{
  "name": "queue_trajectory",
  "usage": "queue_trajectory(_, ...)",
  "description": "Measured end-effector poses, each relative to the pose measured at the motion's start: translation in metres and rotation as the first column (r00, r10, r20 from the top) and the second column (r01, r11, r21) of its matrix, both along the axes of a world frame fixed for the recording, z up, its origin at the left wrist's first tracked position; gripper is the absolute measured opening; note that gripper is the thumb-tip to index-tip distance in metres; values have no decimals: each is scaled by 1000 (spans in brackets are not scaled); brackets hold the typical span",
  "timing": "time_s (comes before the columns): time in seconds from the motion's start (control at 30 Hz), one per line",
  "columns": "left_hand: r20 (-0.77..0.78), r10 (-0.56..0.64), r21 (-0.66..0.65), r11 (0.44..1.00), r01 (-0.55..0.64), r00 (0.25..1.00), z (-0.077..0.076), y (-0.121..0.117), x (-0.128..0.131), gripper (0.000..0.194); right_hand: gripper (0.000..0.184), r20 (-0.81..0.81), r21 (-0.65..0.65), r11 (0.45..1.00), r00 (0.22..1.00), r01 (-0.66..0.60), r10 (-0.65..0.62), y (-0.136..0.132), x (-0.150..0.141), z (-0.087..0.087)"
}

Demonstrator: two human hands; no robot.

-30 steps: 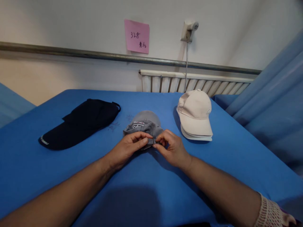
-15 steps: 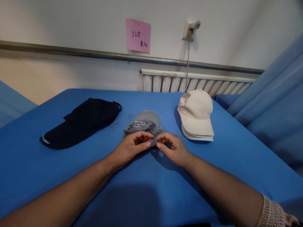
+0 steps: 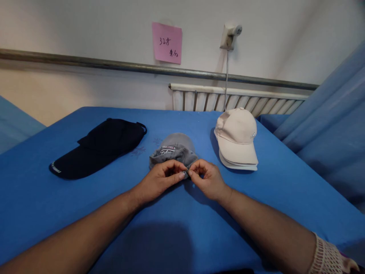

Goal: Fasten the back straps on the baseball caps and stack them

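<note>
A grey baseball cap (image 3: 178, 142) with white lettering and a small patch lies in the middle of the blue-covered bed (image 3: 159, 224), its brim pointing away from me. At its near edge, my left hand (image 3: 164, 177) pinches the cap's back strap between thumb and fingers. My right hand (image 3: 208, 179) grips the same strap just beside it, fingertips nearly touching the left ones. What the fingertips cover on the strap, such as a buckle, I cannot make out.
To the left lies a black cap (image 3: 105, 144) with a long brim. On the right stand stacked pale caps, a cream one (image 3: 238, 127) on top. Behind are a metal rail (image 3: 119, 65), a radiator (image 3: 205, 99), a plugged socket (image 3: 228, 37) and a pink note (image 3: 167, 42). A blue curtain (image 3: 330, 121) hangs at right.
My fingertips have shifted slightly on the strap, and less of it shows between them. Both hands still hold the grey cap in the same place.
</note>
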State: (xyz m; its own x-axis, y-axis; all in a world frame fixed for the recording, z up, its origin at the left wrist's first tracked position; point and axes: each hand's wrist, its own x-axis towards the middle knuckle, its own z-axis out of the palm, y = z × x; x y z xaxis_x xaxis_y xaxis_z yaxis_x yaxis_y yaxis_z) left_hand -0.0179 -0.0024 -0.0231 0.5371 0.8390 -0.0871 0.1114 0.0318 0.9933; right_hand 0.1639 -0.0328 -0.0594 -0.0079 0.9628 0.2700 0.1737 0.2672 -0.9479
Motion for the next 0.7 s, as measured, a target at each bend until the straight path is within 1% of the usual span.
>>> queue_trajectory(0.07, 8, 9, -5, 1000, -9, 1000, 0, -1, 1, 25, 10, -68, -49, 999, 998, -2, -1, 1, -2, -1)
queue_trajectory(0.17, 6, 22, 12, 1000, -22, 1000, -2, -1, 2, 25, 13, -109, -91, 996, 994, -9, -1, 3, -3, 0)
queue_trajectory(0.33, -16, 53, 148, 988, -50, 998, -5, -1, 3, 24, 14, -117, -98, 995, 993, -22, 10, 4, 0, 2)
queue_trajectory(0.5, -92, 11, 239, 971, 11, 996, -3, -1, 1, 20, 12, -102, -97, 994, 994, -41, 31, 4, 1, 1)
queue_trajectory(0.7, -128, -18, 246, 968, 50, 992, 1, 0, 0, 18, 12, -74, -92, 995, 997, -30, 23, 2, -1, 0)
